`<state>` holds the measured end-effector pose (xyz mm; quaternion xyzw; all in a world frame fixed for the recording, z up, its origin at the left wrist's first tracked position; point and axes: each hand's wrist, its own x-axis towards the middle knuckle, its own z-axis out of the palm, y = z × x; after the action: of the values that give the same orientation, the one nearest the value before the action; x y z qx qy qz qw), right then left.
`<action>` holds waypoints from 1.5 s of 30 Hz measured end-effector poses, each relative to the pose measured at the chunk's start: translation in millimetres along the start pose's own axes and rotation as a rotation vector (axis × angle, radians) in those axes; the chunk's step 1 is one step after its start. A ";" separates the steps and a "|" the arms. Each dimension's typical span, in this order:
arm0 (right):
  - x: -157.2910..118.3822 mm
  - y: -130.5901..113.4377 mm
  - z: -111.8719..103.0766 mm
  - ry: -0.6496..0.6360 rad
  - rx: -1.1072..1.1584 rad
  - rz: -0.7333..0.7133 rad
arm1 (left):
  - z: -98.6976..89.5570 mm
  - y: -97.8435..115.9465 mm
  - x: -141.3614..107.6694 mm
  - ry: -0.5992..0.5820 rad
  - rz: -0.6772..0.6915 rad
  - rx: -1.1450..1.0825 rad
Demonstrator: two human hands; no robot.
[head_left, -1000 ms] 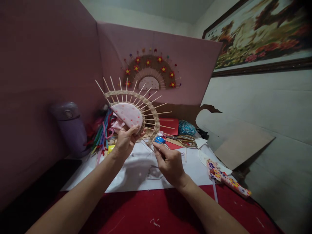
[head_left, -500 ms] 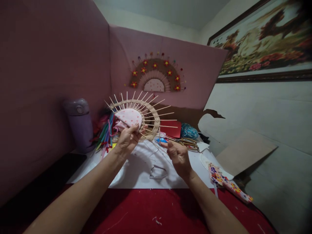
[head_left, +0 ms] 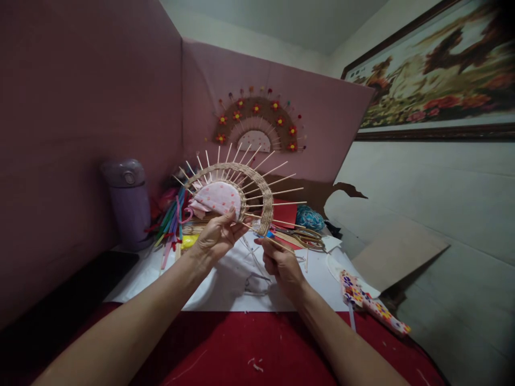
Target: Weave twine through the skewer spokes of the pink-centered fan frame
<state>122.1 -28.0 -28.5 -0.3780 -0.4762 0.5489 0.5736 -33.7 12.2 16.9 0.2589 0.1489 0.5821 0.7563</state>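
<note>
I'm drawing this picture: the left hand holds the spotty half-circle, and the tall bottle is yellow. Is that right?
Not quite: the tall bottle is purple, as the head view shows. The left hand does hold the spotty half-circle.

Woven fan point(head_left: 225, 199) was at centre, above the paper sheet point(head_left: 229, 297), left hand point(head_left: 220, 234) at its lower edge, right hand point(head_left: 281, 266) by its lower right end. Sheet lay on the cloth point(head_left: 241, 346), which showed in front of it. Flask point(head_left: 129, 206) stood left; pipe cleaners point(head_left: 174, 222) lay between flask and fan. Scissors point(head_left: 311, 239) lay right, beyond the right hand, yarn ball point(head_left: 309, 218) just behind them. Second fan point(head_left: 256, 109) was on the back panel point(head_left: 261, 67), behind the held one. Far right: craft piece point(head_left: 376, 306) at the sheet's edge, flat board point(head_left: 402, 251) behind it, framed picture point(head_left: 438, 72) higher up on the wall point(head_left: 434, 182).
</note>
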 end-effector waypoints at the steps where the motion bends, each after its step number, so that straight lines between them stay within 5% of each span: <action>1: 0.0 2.3 1.1 0.020 -0.016 -0.008 | -1.3 -0.8 0.5 0.000 0.004 0.007; 10: -13.6 10.0 11.2 0.157 -0.458 -0.381 | -14.0 -4.6 9.0 -0.012 0.075 0.045; 27: -7.8 -10.2 -0.8 0.294 -0.632 -0.556 | -5.8 -9.6 5.1 -0.084 0.244 0.228; 33: -2.6 -9.0 -7.1 0.311 -0.612 -0.545 | -3.0 -8.2 5.5 0.007 0.248 0.304; 39: -0.8 -11.3 -5.2 0.203 -0.354 -0.251 | -4.6 -13.1 5.8 0.014 0.233 0.305; 45: 1.1 -12.6 -4.7 0.183 -0.162 -0.111 | -5.9 -17.9 6.2 0.011 0.235 0.308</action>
<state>130.0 -27.9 -17.5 -0.4447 -0.4847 0.4394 0.6118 -20.7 16.1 2.4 0.3841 0.2092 0.6381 0.6337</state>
